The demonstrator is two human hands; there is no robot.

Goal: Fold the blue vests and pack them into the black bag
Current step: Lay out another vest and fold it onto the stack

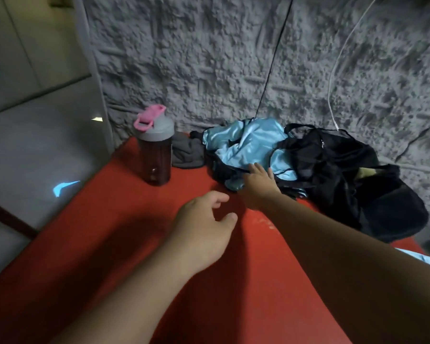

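Crumpled shiny blue vests (246,147), centre-right of frame | right hand (258,184) open, touching them (nearer) | left hand (204,227) relaxed, empty, below-left.

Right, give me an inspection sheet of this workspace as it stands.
Surface: red table top, bare in front.
Job's things: crumpled shiny light-blue vests heaped at the back, unfolded; soft black bag slumped to their right, touching them.
Clutter: dark red plastic bottle with grey lid and pink cap, upright; grey cloth behind it.
Hands: right hand reaches onto the vests, fingers straight; left hand hovers loosely curled, holds nothing.
Cables: black cable and white cable hang down the wall.
Surroundings: rough grey textured wall; pale floor at left.
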